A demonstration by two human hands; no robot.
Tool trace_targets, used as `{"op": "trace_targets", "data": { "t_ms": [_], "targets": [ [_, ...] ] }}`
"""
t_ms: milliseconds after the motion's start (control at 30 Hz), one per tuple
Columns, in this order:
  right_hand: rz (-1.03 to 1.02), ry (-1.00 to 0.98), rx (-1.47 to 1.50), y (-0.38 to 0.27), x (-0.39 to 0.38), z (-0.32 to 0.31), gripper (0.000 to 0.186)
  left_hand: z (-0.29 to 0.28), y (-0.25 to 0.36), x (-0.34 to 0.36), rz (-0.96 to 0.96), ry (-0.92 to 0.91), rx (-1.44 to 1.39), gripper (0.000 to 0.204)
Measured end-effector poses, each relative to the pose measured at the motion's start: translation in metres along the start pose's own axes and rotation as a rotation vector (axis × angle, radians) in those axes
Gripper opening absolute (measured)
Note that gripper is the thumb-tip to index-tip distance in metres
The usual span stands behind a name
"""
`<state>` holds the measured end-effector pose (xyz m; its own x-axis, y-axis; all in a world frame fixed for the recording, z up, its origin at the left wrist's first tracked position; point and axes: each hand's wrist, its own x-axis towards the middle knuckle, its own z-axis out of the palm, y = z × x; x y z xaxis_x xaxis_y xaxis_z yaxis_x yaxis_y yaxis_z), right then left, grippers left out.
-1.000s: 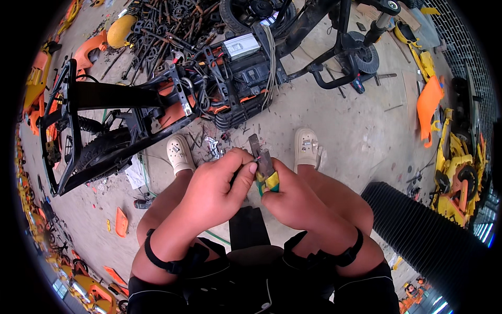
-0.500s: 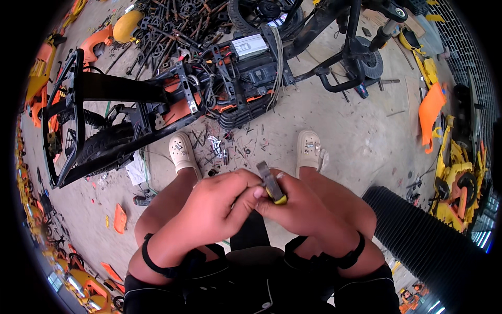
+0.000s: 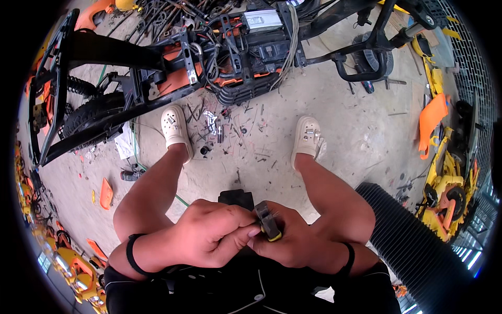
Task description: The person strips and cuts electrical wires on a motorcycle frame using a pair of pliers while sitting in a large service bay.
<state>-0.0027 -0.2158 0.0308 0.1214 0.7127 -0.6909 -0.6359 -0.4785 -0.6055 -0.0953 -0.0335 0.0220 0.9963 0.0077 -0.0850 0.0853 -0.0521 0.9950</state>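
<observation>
Both hands meet low in front of my body, between my knees. In my right hand (image 3: 291,235) are pliers (image 3: 268,222) with a dark metal head and a bit of yellow grip; the fingers hide the handles. My left hand (image 3: 217,233) is closed, its thumb and forefinger pinched together right beside the plier head. What the left fingers pinch, if anything, is too small or hidden to make out.
Ahead lies a stripped vehicle frame (image 3: 112,135) with cables and a silver box (image 3: 263,21). Small scraps (image 3: 210,121) litter the floor between my pale clogs (image 3: 174,125). A ribbed black panel (image 3: 413,235) lies at right, near orange and yellow body parts (image 3: 432,123).
Both hands have moved lower and closer to my body, with the pliers still in the right one. My view has shifted, and the frame sits higher in the picture.
</observation>
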Motion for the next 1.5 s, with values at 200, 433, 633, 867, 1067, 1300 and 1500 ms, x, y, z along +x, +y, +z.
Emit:
{"op": "trace_targets", "data": {
  "t_ms": [200, 433, 633, 867, 1067, 1300, 1500],
  "targets": [
    [0.138, -0.056, 0.193, 0.02, -0.005, 0.002, 0.019, 0.003, -0.015, -0.013, -0.084, -0.067, -0.123, 0.006],
    [-0.343, 0.4, 0.718, 0.013, -0.008, -0.074, 0.014, -0.026, -0.025, -0.031, -0.17, 0.307, -0.125, 0.012],
    [0.144, 0.125, 0.349, 0.017, -0.003, -0.027, 0.034, -0.006, -0.025, -0.005, -0.2, 0.086, -0.134, 0.009],
    [0.098, 0.206, -0.141, -0.014, 0.01, -0.032, 0.039, 0.0, -0.013, 0.007, -0.142, 0.017, -0.007, 0.008],
    [-0.159, 0.374, -0.337, -0.002, 0.021, -0.029, 0.035, -0.001, -0.007, 0.015, -0.065, 0.128, 0.098, 0.008],
    [0.131, 0.314, -0.207, -0.01, 0.034, -0.021, 0.04, 0.001, -0.008, 0.023, -0.003, 0.14, 0.178, 0.011],
    [0.007, 0.266, -0.207, 0.014, 0.041, -0.024, 0.03, 0.006, -0.023, 0.029, 0.011, 0.142, 0.269, 0.006]
  ]
}}
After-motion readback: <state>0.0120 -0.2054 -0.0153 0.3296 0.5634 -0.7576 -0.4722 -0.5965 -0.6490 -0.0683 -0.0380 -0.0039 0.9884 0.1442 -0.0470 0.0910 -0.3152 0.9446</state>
